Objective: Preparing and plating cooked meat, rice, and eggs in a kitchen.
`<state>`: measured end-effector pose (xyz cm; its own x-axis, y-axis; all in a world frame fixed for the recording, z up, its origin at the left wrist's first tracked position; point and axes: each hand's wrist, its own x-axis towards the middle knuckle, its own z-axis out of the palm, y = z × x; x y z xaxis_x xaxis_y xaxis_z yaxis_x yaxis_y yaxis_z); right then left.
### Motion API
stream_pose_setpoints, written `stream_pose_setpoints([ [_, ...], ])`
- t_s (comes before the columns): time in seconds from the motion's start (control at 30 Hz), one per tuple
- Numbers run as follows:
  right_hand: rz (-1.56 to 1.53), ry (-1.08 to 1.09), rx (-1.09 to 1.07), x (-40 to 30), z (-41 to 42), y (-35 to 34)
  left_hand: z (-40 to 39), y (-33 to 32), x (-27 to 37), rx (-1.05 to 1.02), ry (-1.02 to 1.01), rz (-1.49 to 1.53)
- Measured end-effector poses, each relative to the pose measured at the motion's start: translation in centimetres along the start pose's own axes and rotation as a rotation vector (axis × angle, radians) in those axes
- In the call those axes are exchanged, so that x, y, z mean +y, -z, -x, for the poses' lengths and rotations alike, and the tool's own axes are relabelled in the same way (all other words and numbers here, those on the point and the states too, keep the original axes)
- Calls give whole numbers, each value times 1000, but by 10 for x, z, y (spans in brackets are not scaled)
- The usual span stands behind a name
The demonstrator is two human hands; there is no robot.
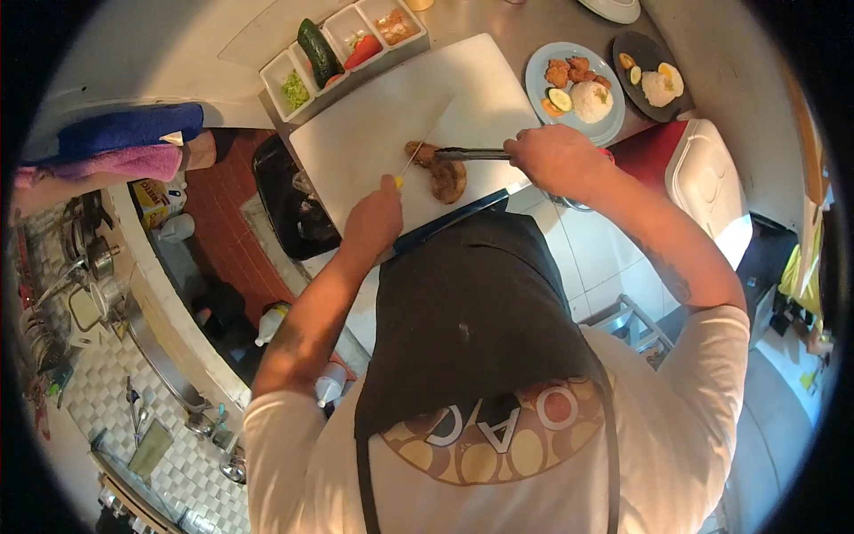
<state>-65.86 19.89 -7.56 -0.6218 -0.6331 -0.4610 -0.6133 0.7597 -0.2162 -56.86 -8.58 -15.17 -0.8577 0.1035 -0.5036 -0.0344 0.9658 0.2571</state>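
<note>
My left hand grips the yellow handle of a kitchen knife. Its thin blade lies across a browned piece of cooked meat on a white cutting board. In my right hand is a pair of metal tongs, reaching in from the right. The tips of the tongs touch the upper part of the meat and hide some of it. From this angle I cannot tell how deep the blade has gone.
Behind the board stand white condiment trays with a cucumber and a red vegetable. Right of it are a blue plate of rice and fried pieces, a dark plate of rice and egg, and a red-and-white cooler. A black bin sits left.
</note>
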Motion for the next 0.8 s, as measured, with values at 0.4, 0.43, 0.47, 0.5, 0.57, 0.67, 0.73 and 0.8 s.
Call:
stream_pose_setpoints([
  [0.4,-57,-42,63,-20,36,30,24,39,4,48,-139,33],
  [0.43,-43,-24,49,-20,40,22,32,38,0,51,-140,41],
  [0.47,-31,-7,34,-20,41,16,39,37,-4,-25,-114,40],
  [0.5,-27,-5,28,-20,38,10,44,36,-7,-105,-84,38],
  [0.57,-27,-34,-16,-20,33,3,47,31,-6,-82,-85,5],
  [0.67,-28,-48,-27,-24,31,4,48,29,-2,-53,-72,-48],
  [0.73,-39,-78,-75,-25,31,5,45,33,2,-48,-68,-67],
  [0.8,-52,-114,-120,-23,31,3,38,36,3,-41,-104,-108],
])
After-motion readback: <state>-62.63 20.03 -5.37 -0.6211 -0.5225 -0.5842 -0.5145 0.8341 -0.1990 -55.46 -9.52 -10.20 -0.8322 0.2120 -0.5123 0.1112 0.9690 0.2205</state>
